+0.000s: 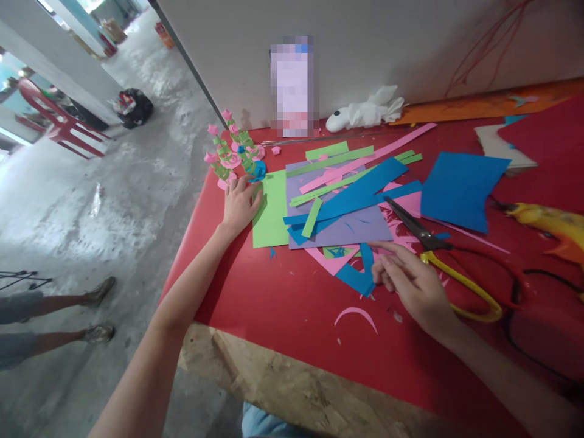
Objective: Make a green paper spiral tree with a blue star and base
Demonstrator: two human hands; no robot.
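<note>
Table point(283, 304) edge right under us, raw board showing below the red top, and both arms stretch out over it. Biggest thing out there is the heap of coloured paper: a purple sheet point(351, 228) under a tangle of blue, green and pink strips point(347, 182), a blue sheet point(458, 185) off to the right, whole by the look of it.

Left hand point(239, 207) lies flat and open on the corner of the green sheet point(271, 213), gripping nothing, fingertips at the foot of the flowers point(232, 155). Those pink blooms on green stems stand finished at the table's far-left corner.

Right hand point(410, 283) is loose too, fingers extended toward a blue scrap point(358, 277), holding nothing. Scissors point(429, 243) lie just beside it, untouched. Plenty already cut, I'd say, plenty of paper left.

Smallest: a pink curl point(356, 313) near the front edge.
</note>
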